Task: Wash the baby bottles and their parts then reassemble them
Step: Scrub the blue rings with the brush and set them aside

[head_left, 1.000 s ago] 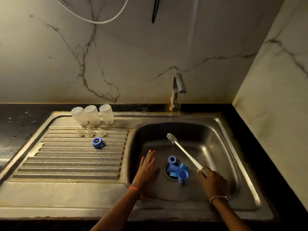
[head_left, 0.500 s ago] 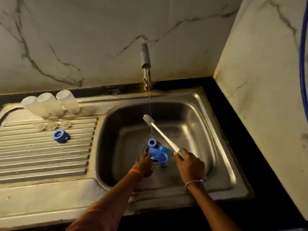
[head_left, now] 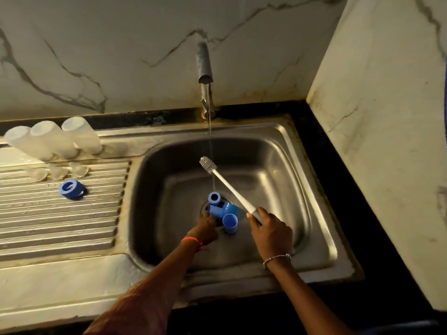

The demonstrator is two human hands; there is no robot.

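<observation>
Blue bottle parts [head_left: 221,209] lie clustered over the sink [head_left: 314,189] drain, just ahead of the left hand [head_left: 203,229]; whether its fingers grip one cannot be determined. The right hand [head_left: 272,232] clasps the brush [head_left: 229,187] by its handle, bristles angled up-left beneath the tap [head_left: 204,64] stream.

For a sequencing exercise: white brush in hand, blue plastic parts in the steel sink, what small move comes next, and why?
Probably the left hand lifts the lying blue plastic collar off the drain into the water stream: its fingertips reach it, and the right hand grips the white bristle-tipped brush.
</observation>
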